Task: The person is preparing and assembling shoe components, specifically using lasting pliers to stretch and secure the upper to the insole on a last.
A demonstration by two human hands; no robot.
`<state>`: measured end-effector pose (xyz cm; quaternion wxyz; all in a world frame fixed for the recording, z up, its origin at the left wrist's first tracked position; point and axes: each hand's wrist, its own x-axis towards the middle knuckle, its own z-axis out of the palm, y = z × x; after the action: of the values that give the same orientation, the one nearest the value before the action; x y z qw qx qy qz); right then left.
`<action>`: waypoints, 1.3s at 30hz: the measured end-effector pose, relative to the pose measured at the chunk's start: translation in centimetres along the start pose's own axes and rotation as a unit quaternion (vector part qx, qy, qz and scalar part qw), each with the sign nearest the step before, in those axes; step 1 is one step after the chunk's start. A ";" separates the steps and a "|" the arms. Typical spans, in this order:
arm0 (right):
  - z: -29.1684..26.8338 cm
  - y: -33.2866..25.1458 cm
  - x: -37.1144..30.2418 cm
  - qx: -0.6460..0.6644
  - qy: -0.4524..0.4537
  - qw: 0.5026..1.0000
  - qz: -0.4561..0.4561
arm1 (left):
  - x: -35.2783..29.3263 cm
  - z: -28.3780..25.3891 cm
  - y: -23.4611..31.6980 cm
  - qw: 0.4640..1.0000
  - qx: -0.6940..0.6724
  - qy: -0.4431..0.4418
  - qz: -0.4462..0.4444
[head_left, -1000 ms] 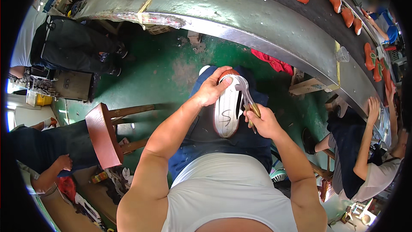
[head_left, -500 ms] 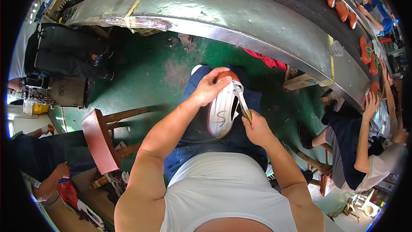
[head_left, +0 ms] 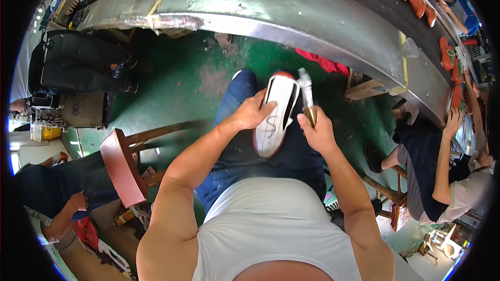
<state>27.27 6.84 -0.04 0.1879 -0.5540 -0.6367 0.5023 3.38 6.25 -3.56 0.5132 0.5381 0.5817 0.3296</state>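
Across my lap lies a shoe [head_left: 281, 93], its long white face upward with a dark handwritten mark on it. Its far end is orange-red, and a dark gap with a white rim runs along its right side. My left hand [head_left: 252, 112] grips the shoe from the left, thumb pressed on the white face. In my right hand [head_left: 319, 132] is a hammer [head_left: 305, 86], with a silver head and neck and a wood-coloured handle. Its head stands just right of the shoe's far end, seemingly apart from it. My right fingers wrap the handle and are partly hidden.
A metal-edged bench [head_left: 291, 15] curves across the far side. Several orange shoes [head_left: 416, 5] stand on its dark top. A red-brown stool [head_left: 122, 169] is at my left, and red cloth [head_left: 323, 62] hangs beneath the bench. At right, a co-worker's hand [head_left: 454, 119] is by the shoes.
My left hand has slid from the shoe's orange end down to its middle. The hammer has lifted off that end and moved right. The shoe has tilted slightly and shifted.
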 end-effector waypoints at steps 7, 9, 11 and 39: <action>4.2 2.6 0.4 -0.094 0.068 0.993 0.017 | -1.9 -2.3 -1.0 0.980 -0.127 -0.143 -0.048; 3.1 6.3 0.7 0.003 0.008 1.000 0.025 | -2.6 -2.4 0.0 0.974 -0.127 -0.174 -0.068; 2.6 5.5 0.5 0.037 0.007 0.998 0.041 | -2.7 -2.4 0.9 0.919 -0.298 -0.200 -0.160; 1.4 -0.9 -4.6 -0.383 -0.136 0.886 -0.225 | -5.2 6.1 -3.7 0.876 -0.378 0.158 -0.254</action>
<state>27.15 2.21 1.59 -0.0192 -0.3505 -0.9066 0.2343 7.51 -0.55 -7.33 0.6447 0.0773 0.6030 0.4635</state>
